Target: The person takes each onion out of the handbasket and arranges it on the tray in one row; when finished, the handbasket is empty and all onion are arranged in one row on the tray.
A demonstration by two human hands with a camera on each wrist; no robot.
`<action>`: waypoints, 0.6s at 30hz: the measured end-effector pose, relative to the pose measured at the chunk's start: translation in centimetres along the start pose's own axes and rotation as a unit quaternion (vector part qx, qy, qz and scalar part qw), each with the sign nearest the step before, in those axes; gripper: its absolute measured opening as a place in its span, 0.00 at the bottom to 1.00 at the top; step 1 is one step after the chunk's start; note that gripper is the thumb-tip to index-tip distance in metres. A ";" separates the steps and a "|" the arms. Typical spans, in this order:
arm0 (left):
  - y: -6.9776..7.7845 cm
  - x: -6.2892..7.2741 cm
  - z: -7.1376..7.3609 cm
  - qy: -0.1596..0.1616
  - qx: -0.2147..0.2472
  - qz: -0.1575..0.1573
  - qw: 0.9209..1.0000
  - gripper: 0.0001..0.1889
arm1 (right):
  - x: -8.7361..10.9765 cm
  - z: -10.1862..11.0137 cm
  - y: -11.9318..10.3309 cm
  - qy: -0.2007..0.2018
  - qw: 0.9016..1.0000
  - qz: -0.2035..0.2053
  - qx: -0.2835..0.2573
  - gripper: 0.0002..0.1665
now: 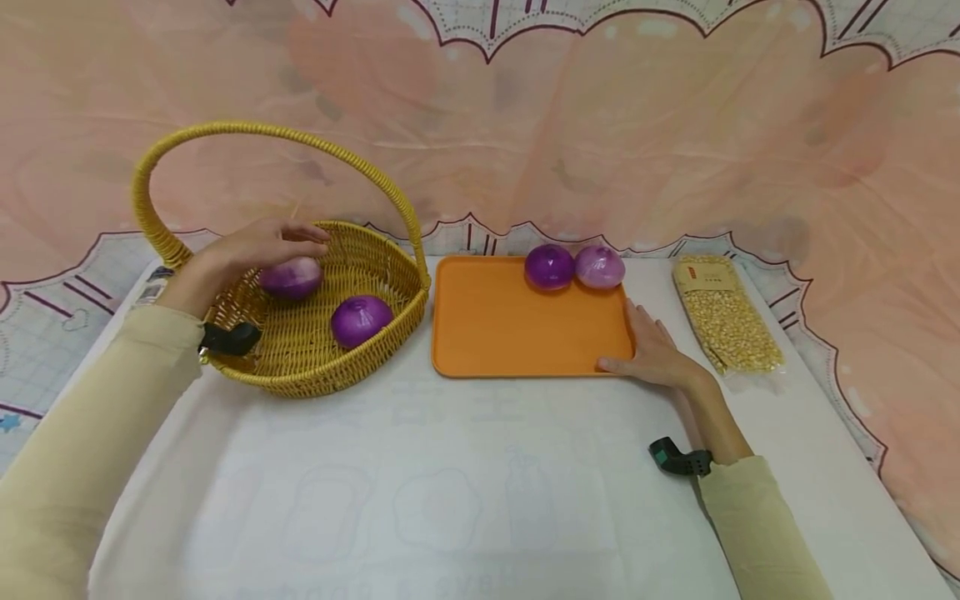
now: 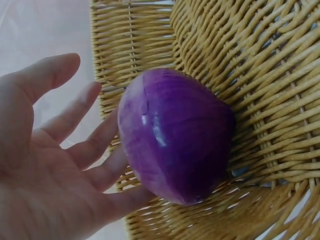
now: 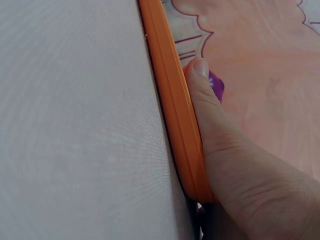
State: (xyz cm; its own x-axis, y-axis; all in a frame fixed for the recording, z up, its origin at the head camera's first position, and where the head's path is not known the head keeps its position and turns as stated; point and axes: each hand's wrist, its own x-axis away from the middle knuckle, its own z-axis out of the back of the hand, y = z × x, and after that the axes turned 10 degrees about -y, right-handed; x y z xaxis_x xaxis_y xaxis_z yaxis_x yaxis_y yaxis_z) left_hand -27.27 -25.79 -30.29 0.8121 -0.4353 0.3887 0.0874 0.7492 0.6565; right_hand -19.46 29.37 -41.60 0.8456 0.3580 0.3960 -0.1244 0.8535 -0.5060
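Note:
In the head view my left hand [image 1: 262, 244] reaches over the rim of a yellow wicker basket [image 1: 341, 386]. Its fingers are spread beside a purple onion [image 1: 292, 279]; in the left wrist view the onion [image 2: 175, 137] overlaps some fingertips, and thumb and palm stand apart from it. A second purple onion [image 1: 362, 321] lies in the basket's right part. My right hand [image 1: 654, 354] rests at the right edge of an orange tray [image 1: 517, 325], thumb on the near corner and fingers extended along the side. In the right wrist view the thumb [image 3: 202, 95] lies along the tray's rim; the other fingers are hidden.
A dark purple onion [image 1: 550, 267] and a paler onion [image 1: 600, 267] sit side by side at the tray's far right. Right of the tray lies a clear bag of yellow kernels [image 1: 726, 321]. The basket's tall handle [image 1: 300, 137] arches above it. A patterned cloth hangs behind the white table [image 1: 420, 483].

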 end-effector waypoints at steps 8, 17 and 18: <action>-0.6 -0.8 0.4 -0.020 0.006 0.010 1.000 0.33 | 0.0 0.2 0.1 -0.001 1.000 -0.002 0.003 0.71; -1.1 -0.9 -0.1 -0.036 -0.001 0.015 0.999 0.33 | 0.1 0.0 0.0 0.000 1.000 0.002 -0.001 0.70; -1.1 -0.9 -0.3 -0.040 -0.006 0.019 0.999 0.33 | 0.1 0.0 0.0 0.000 1.000 0.003 -0.002 0.70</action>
State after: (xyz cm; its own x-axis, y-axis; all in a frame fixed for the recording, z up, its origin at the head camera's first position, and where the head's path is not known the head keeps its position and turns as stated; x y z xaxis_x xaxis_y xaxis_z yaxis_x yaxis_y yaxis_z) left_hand -27.93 -26.10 -31.52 0.7663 -0.4440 0.4645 0.0636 0.7717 0.6328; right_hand -19.39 29.42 -41.55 0.8450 0.3634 0.3923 -0.1277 0.8495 -0.5119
